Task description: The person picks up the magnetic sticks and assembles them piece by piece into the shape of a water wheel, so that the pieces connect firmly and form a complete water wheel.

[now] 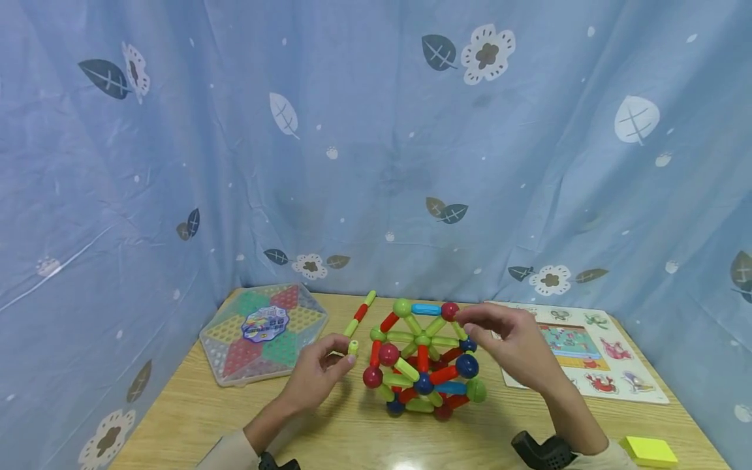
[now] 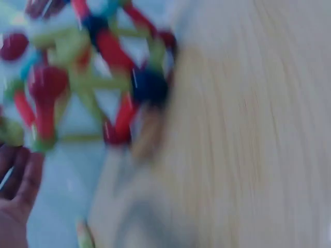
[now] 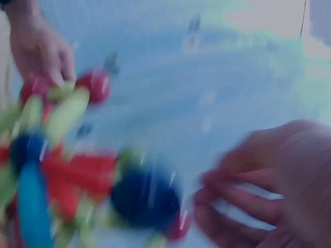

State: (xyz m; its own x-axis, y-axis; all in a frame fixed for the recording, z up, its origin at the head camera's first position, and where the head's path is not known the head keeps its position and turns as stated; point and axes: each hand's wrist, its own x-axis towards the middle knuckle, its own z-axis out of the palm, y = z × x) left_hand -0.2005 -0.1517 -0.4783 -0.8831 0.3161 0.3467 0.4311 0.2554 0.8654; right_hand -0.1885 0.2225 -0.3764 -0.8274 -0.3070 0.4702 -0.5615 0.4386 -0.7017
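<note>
A magnetic stick-and-ball structure of red, yellow-green and blue rods with coloured balls stands on the table between the hands. My left hand, at its left, pinches a short yellow-green rod between thumb and fingers, apart from the structure. At the upper right, my right hand hovers with fingers loosely bent beside a dark red ball. No piece shows in its fingers, and whether a fingertip touches the ball is hard to tell. Both wrist views are blurred; the right hand shows there beside a blue ball.
Behind the left hand lies a line of joined red and yellow-green rods. A Chinese checkers board is at the left. On the right are a sea-animal picture board and a yellow block. A blue curtain hangs behind the table.
</note>
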